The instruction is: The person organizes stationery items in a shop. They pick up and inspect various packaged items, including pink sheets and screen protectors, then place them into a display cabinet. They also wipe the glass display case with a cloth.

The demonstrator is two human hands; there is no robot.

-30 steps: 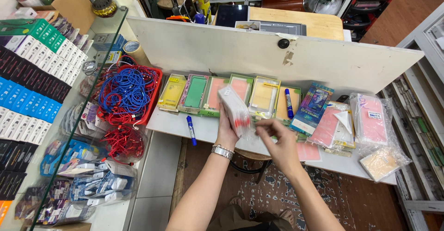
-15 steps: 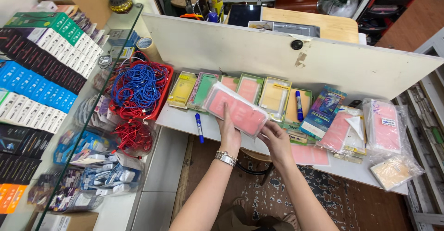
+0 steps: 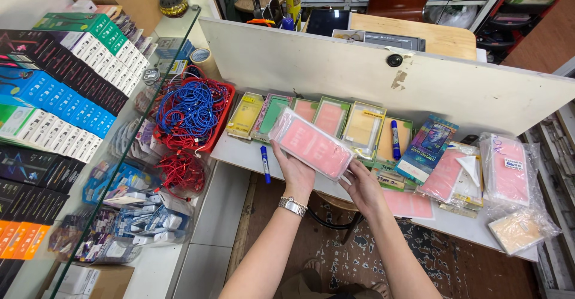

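Both hands hold one clear plastic packet of pink phone cases (image 3: 311,144) up over the white counter (image 3: 236,149), just in front of a row of boxed cases (image 3: 326,119) that leans against the white board (image 3: 359,77) at the back. The left hand (image 3: 293,170), with a metal watch (image 3: 293,205) on its wrist, has its grip closed on the packet from beneath, the fingers tucked under its lower left edge. The right hand (image 3: 363,186) grips the packet's lower right corner, its fingertips meeting the plastic. The packet lies tilted, its left end higher and farther from the person than its right end. A blue marker (image 3: 264,162) lies on the counter just left of the left hand, and a second blue marker (image 3: 395,139) rests among the boxes to the right. A blue printed box (image 3: 427,148) stands beside that marker, and further right lie more bagged pink cases (image 3: 508,168) and a bag of pale orange cases (image 3: 520,232). To the left, a red basket (image 3: 223,118) holds coiled blue and red cables (image 3: 190,108). A glass shelf (image 3: 129,140) runs along the left side above stacked small boxes (image 3: 66,95) in blue, white, black and green.
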